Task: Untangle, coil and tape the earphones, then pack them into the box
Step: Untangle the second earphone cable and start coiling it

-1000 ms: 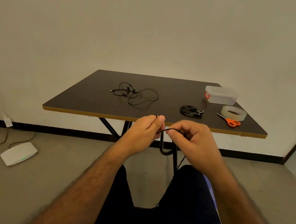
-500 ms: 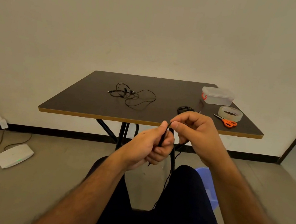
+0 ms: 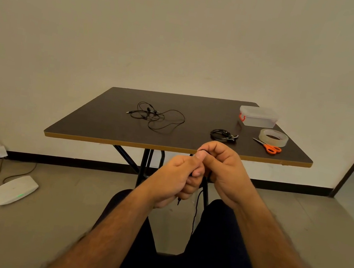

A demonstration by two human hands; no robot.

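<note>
Head view: two hands held together in front of the near edge of a dark bench (image 3: 108,128), above the lap. Left hand (image 3: 176,177) curled round a black earphone cable (image 3: 196,205), thumb up against the right hand (image 3: 223,173), whose fingers curl over and pinch the same cable at the top; both grips closed on it. Loose end of that cable hanging down between the knees. On the bench: a tangled black earphone set (image 3: 155,117) left of centre; a coiled black earphone bundle (image 3: 223,135) right of centre, just beyond the hands; a clear lidded box (image 3: 258,116) with an orange latch at the far right corner; a roll of clear tape (image 3: 273,137) near it; orange-handled scissors (image 3: 269,147) just beside the tape. On the floor at left, a white device (image 3: 15,190) with a green light and a trailing wire.
</note>
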